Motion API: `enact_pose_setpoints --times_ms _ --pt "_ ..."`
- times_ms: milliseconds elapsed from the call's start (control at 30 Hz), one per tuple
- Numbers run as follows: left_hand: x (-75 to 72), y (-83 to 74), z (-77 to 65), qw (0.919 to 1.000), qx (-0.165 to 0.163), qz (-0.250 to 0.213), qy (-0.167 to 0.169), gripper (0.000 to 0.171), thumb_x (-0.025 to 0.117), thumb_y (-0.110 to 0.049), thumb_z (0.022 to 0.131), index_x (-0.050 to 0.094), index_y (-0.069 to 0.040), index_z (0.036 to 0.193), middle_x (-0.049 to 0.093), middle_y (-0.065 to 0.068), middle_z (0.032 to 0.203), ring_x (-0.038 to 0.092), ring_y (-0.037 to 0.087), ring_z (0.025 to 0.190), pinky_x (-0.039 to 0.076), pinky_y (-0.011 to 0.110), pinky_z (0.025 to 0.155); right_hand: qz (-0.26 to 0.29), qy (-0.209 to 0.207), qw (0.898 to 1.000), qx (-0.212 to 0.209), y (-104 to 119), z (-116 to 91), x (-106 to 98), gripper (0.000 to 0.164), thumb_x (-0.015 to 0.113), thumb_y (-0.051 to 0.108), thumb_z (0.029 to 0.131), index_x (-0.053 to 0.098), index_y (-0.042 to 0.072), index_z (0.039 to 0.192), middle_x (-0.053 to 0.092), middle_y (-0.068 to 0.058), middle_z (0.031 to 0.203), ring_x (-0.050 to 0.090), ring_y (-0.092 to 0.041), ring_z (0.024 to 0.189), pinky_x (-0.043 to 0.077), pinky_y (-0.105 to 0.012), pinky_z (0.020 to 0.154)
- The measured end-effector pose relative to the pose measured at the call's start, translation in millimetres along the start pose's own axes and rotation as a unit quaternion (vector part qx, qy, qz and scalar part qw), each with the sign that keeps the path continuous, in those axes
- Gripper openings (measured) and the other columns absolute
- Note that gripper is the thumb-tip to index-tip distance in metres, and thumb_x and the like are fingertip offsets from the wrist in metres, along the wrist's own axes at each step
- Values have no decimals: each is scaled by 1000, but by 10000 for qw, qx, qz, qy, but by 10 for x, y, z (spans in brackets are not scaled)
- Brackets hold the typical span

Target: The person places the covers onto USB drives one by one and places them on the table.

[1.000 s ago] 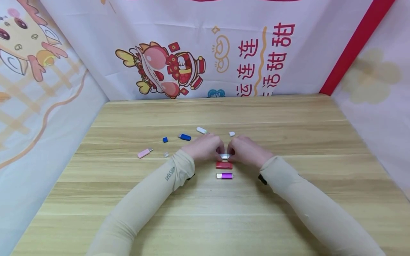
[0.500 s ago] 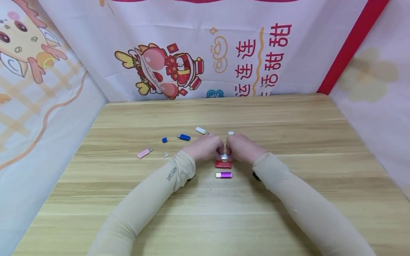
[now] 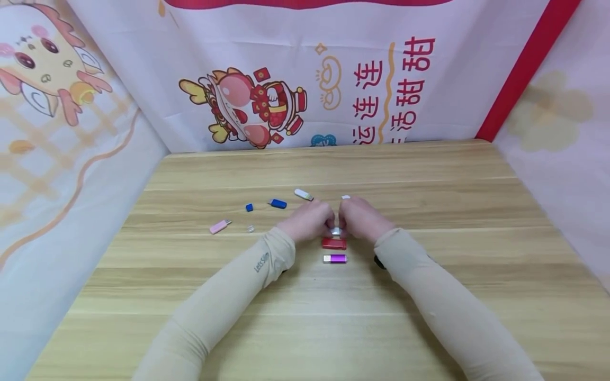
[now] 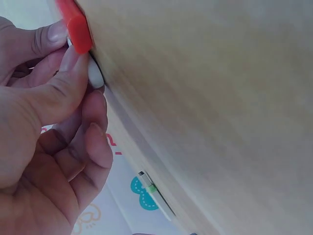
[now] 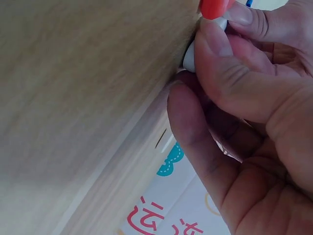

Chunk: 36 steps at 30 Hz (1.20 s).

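Note:
Both hands meet over a small white USB stick (image 3: pixel 335 232), lying low at the tabletop just behind a red USB stick (image 3: pixel 333 244). My left hand (image 3: pixel 312 220) pinches its left end between thumb and fingers. The opposite end is pinched by my right hand (image 3: pixel 362 219). Fingers cover most of the white stick (image 4: pixel 95 73); a rounded end shows in each wrist view. The red stick (image 4: pixel 78 32) sits right beside the thumbs. In front of it lies a purple and silver USB stick (image 3: pixel 335 259), roughly parallel.
Left of the hands lie a pink USB stick (image 3: pixel 220 226), a clear cap (image 3: pixel 250 229), a blue cap (image 3: pixel 249 207) and a blue USB stick (image 3: pixel 277 203). Behind the hands are another white USB stick (image 3: pixel 303 194) and a white cap (image 3: pixel 346 197). A printed cloth (image 3: pixel 286 53) hangs behind the table.
The right wrist has shifted slightly inward, and its hand now overlaps part of the white cap. Both hands keep their pinch on the white USB stick. The head view has tilted a little.

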<state>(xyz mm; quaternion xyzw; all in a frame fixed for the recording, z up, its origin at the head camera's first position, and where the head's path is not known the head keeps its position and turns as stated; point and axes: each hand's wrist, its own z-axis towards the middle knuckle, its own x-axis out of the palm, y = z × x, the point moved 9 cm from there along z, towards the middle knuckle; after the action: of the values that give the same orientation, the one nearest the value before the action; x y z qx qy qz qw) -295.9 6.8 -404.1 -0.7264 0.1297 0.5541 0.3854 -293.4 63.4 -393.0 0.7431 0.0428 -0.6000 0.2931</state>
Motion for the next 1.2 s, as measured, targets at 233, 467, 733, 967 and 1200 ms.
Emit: enact_pose_setpoints --times_ms 233,467,733,967,1200 --pt "-23 -26 -20 9999 6 -15 -115 5 81 -7 82 79 -11 82 71 -4 74 63 7 66 52 19 65 128 39 9998 133 7 -19 -14 13 85 3 74 73 3 77 66 -8 81 59 -22 75 53 -32 70" --pt "-59 -79 -29 9999 39 -60 -126 6 83 -5 80 78 -8 81 72 -2 75 64 9 70 53 21 68 104 -47 9999 30 34 -54 -27 13 83 0 74 70 3 74 63 -4 71 58 -21 70 52 -30 65" --pt "-49 -117 -22 9997 197 115 -72 5 79 -3 83 78 -6 86 72 1 78 64 10 69 53 22 67 159 29 9999 48 -7 -51 -3 9 81 0 76 72 2 75 65 -3 68 58 -18 66 51 -29 63" --pt "-36 34 -84 9982 -362 -205 427 11 77 -11 88 77 -10 99 71 -2 91 63 12 85 53 26 79 586 448 9972 158 -60 -96 18 7 80 8 83 76 5 87 68 -2 76 62 -17 72 54 -30 69" --pt "-238 127 -146 9973 -499 -118 520 24 77 -16 88 74 -8 111 70 1 100 63 13 89 52 27 81 363 77 9992 132 -193 -156 -281 10 73 14 91 76 5 95 70 -4 84 64 -18 76 56 -35 73"
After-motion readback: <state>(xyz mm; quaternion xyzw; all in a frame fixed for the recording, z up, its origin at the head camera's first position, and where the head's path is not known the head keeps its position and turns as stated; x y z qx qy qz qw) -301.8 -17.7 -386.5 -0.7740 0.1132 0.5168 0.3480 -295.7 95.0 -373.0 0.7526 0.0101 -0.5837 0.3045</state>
